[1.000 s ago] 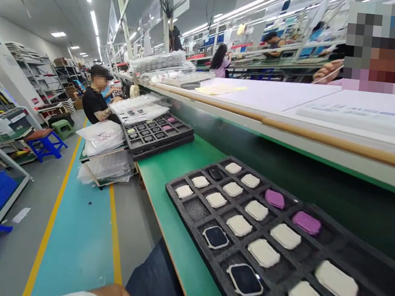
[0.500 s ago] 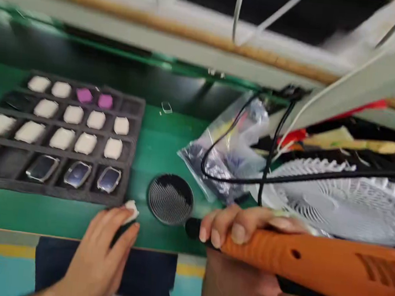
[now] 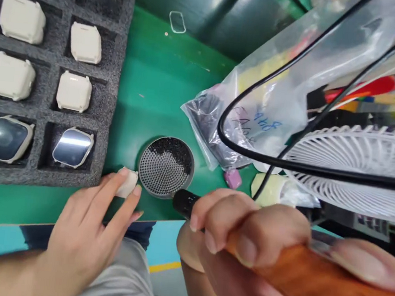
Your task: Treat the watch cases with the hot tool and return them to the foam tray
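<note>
My left hand pinches a small cream-white watch case between thumb and fingers, just left of a round dish. That dish has a perforated floor with tiny black pieces, screw-like, heaped along its far side. My right hand is wrapped round an orange power screwdriver with a black nose. Its front end reaches the dish's near rim; the very tip is too small to make out. A dark grey foam tray lies at the left, its pockets holding cream watch cases and dark-faced ones.
A black cable loops over a clear plastic bag at the right. Beyond it stands a white ribbed fan grille. A purple case lies by the bag. A thin pale frame rests at the back of the green bench.
The view has moved closer to the bench. The watch case in my left hand is now right beside the dish. The screwdriver stays in my right hand, its nose still near the dish.
</note>
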Available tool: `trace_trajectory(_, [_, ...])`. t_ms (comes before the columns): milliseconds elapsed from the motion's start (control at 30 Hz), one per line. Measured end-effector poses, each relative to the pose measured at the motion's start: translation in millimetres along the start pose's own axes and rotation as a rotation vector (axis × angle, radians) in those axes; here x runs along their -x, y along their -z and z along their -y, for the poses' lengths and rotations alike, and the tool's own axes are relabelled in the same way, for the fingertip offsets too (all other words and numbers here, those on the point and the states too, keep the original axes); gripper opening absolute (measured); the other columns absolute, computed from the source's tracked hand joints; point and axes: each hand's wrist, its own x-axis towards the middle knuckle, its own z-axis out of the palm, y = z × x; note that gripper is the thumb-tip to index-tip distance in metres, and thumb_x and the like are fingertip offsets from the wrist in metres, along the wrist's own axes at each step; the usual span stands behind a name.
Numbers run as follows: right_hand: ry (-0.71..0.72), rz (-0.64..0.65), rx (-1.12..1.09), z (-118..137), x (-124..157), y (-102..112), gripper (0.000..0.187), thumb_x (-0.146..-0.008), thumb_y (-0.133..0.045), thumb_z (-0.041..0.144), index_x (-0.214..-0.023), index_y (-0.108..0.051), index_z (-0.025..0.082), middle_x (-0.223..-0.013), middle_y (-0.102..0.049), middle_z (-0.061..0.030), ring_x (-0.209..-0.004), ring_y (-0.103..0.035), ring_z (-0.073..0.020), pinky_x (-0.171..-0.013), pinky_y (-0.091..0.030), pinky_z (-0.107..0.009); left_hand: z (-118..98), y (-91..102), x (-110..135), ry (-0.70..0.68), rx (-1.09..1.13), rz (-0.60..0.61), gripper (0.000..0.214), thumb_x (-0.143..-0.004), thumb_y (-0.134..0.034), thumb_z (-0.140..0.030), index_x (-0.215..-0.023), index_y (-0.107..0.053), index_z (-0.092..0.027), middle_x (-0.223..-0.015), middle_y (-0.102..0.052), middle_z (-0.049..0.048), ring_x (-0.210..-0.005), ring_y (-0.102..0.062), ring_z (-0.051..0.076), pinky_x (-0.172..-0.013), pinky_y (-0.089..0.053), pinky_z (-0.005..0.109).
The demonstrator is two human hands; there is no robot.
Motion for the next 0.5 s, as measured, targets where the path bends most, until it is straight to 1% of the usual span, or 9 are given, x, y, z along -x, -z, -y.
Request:
trace_trajectory(67, [-0.009,-0.014,0.044,-11.0,6.5,7.1,0.028,-0.094,-0.065,0.053,-0.121,-0.058,0.052,-0.067,-0.043,0.0053,-0.055,-0.055,-0.0177,-0.057,-0.055,-0.041,-0.5,-1.0,0.1,-0.01,-0.052,0.006,0.05,-0.096,-0.072,-0.026,-0.144,-0.062,-0.018,-0.159,-0.054,0.0149,-0.127,-0.063,0.035,-0.098,-0.049,0.048])
trace_trajectory(100, [-0.003,-0.022,0.068,-16.0,8.9,10.5,0.025,-0.097,-0.059,0.054,-0.122,-0.057,0.054,-0.065,-0.041,0.0057,-0.052,-0.053,-0.0174,-0.056,-0.054,-0.04,0.8,-0.5,1.3,-0.026,-0.033,0.016,0.047,-0.096,-0.07,-0.023,-0.143,-0.063,-0.02,-0.158,-0.055,0.0121,-0.131,-0.062,0.034,-0.1,-0.048,0.048])
trace_trajectory(167, [0.032,0.015,0.113,-23.0,11.5,14.8,0.02,-0.101,-0.049,0.054,-0.12,-0.055,0.057,-0.06,-0.037,0.0064,-0.047,-0.049,-0.0166,-0.053,-0.053,-0.038,5.9,2.0,5.3,-0.078,0.056,0.052,0.047,-0.095,-0.064,-0.013,-0.141,-0.064,-0.022,-0.158,-0.056,0.0085,-0.139,-0.059,0.034,-0.104,-0.047,0.048])
trace_trajectory(233, [0.047,0.065,0.12,-25.0,12.6,13.8,0.02,-0.103,-0.041,0.053,-0.118,-0.055,0.055,-0.059,-0.036,0.0064,-0.045,-0.047,-0.0164,-0.052,-0.052,-0.037,11.7,4.8,10.2,-0.116,0.142,0.103,0.051,-0.093,-0.058,-0.007,-0.143,-0.062,-0.019,-0.158,-0.056,0.0091,-0.145,-0.054,0.034,-0.108,-0.047,0.049])
trace_trajectory(267, [0.041,0.069,0.108,-24.4,13.1,11.6,0.02,-0.104,-0.04,0.052,-0.117,-0.055,0.053,-0.059,-0.037,0.0063,-0.044,-0.047,-0.0164,-0.052,-0.052,-0.038,13.8,5.8,12.3,-0.124,0.171,0.118,0.052,-0.092,-0.058,-0.006,-0.143,-0.061,-0.016,-0.159,-0.055,0.0108,-0.146,-0.053,0.034,-0.108,-0.047,0.048])
trace_trajectory(300, [0.032,0.037,0.093,-23.2,13.8,8.7,0.02,-0.104,-0.039,0.05,-0.116,-0.055,0.051,-0.06,-0.038,0.0062,-0.045,-0.047,-0.0163,-0.051,-0.052,-0.038,15.0,6.2,13.9,-0.116,0.186,0.123,0.052,-0.091,-0.058,-0.005,-0.142,-0.061,-0.015,-0.159,-0.054,0.0126,-0.146,-0.052,0.034,-0.108,-0.047,0.048])
trace_trajectory(367, [-0.005,-0.049,0.067,-20.4,15.7,2.8,0.017,-0.105,-0.039,0.049,-0.112,-0.054,0.046,-0.063,-0.04,0.0058,-0.046,-0.048,-0.0163,-0.051,-0.053,-0.039,14.3,5.6,15.4,-0.064,0.168,0.086,0.05,-0.09,-0.063,-0.005,-0.139,-0.063,-0.017,-0.157,-0.055,0.0144,-0.141,-0.057,0.034,-0.107,-0.048,0.048])
trace_trajectory(400, [-0.007,-0.066,0.05,-19.5,16.6,0.8,0.015,-0.104,-0.04,0.048,-0.109,-0.054,0.044,-0.065,-0.042,0.0059,-0.047,-0.049,-0.0159,-0.051,-0.053,-0.039,12.8,4.6,15.3,-0.027,0.144,0.056,0.05,-0.089,-0.066,-0.006,-0.137,-0.064,-0.018,-0.154,-0.057,0.0145,-0.134,-0.061,0.033,-0.106,-0.048,0.048])
trace_trajectory(500, [0.039,-0.023,-0.032,-20.6,17.9,-0.9,0.012,-0.103,-0.044,0.046,-0.106,-0.051,0.037,-0.072,-0.052,0.0074,-0.051,-0.057,-0.0141,-0.052,-0.056,-0.039,7.4,1.0,12.3,0.055,0.094,-0.044,0.049,-0.086,-0.076,-0.009,-0.133,-0.068,-0.022,-0.138,-0.068,0.0122,-0.111,-0.067,0.027,-0.1,-0.047,0.047])
